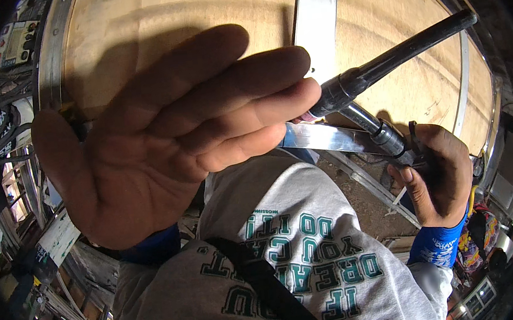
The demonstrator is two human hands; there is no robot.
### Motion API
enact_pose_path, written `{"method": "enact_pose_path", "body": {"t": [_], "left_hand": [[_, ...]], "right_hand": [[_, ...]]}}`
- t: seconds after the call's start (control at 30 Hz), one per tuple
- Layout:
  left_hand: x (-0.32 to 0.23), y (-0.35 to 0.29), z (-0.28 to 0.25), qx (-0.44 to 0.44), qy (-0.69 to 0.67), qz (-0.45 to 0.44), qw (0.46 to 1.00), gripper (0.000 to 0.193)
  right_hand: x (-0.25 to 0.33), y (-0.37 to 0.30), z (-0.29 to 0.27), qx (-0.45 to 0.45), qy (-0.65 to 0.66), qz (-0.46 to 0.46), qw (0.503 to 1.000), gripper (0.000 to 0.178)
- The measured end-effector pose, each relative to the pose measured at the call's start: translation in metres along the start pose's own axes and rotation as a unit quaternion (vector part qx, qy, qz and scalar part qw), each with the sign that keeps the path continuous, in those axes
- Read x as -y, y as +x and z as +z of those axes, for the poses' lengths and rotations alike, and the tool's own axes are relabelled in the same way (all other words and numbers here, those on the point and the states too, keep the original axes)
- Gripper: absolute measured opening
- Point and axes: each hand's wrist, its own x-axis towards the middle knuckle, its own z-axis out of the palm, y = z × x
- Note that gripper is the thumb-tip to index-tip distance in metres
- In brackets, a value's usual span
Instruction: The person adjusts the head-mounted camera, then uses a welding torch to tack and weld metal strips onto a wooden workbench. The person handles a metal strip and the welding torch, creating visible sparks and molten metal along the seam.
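Observation:
My left hand (pixel 162 144) is raised, large in view, with its palm turned up and its fingers stretched out. Nothing lies in it. At the right, my right hand (pixel 446 172) is wrapped round the dark end of a tool (pixel 406 50) with a long black tube and a chrome stem joined at an angle; its exact kind is unclear. The tool's black collar appears beside my left fingertips, and I cannot tell whether they touch. Behind both hands is a plywood panel (pixel 377 0) crossed by a bright metal strip (pixel 316 6).
A small box with a red lit display (pixel 14 44) stands at the upper left, above dark cables (pixel 3 122). Metal framing (pixel 370 186) runs below the panel's near edge. A patterned colourful cloth item (pixel 480 237) lies at the lower right.

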Motion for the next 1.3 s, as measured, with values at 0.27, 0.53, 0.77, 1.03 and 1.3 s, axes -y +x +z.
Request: {"method": "enact_pose_path", "body": {"t": [0.27,0.53,0.77,1.03,1.3], "left_hand": [[0.074,0.03,-0.013,0.209,-0.149,-0.054,0.965,0.071],[0.057,0.038,-0.005,0.206,-0.149,-0.022,0.967,0.066],[0.023,0.011,0.006,0.03,-0.073,0.016,0.997,0.086],[-0.009,-0.001,0.008,-0.157,0.046,0.094,0.982,0.093],[0.017,-0.003,-0.013,-0.062,0.062,0.127,0.988,0.094]], "right_hand": [[-0.008,0.004,0.001,0.0,0.006,-0.055,0.998,0.038],[-0.002,0.01,-0.007,0.056,-0.038,-0.065,0.996,0.045],[0.001,0.003,0.001,0.027,0.014,-0.012,0.999,0.053],[-0.002,-0.007,0.009,-0.072,0.038,0.046,0.996,0.044],[-0.001,0.003,0.007,-0.041,0.008,0.016,0.999,0.032]]}}
